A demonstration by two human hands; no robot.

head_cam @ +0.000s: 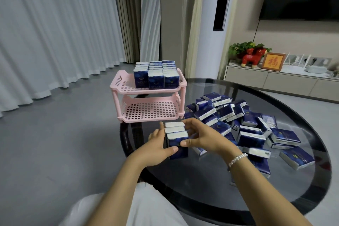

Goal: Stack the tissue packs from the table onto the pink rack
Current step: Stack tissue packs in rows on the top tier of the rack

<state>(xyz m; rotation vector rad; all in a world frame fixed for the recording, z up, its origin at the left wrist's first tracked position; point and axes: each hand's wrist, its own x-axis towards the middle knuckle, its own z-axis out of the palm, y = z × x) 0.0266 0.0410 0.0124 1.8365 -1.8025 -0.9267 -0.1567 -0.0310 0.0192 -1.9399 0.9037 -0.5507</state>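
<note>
Three dark blue tissue packs [176, 134] stand upright in a row in front of the pink rack [117, 83], squeezed between both hands. My left hand [156, 147] grips their left side with the thumb on the nearest pack. My right hand [198, 135] holds the right side, thumb on the front and fingers curled over the far end. The rack's top shelf carries several upright packs [156, 74] in rows. Its lower shelf [150, 111] holds nothing. A loose pile of packs [247, 126] lies on the dark glass table [211, 189] to the right.
The rack stands at the round table's far left edge, with grey floor [64, 143] beyond. A white bead bracelet [237, 158] is on my right wrist. A low cabinet [275, 80] with a red figurine and a framed picture stands at the back right.
</note>
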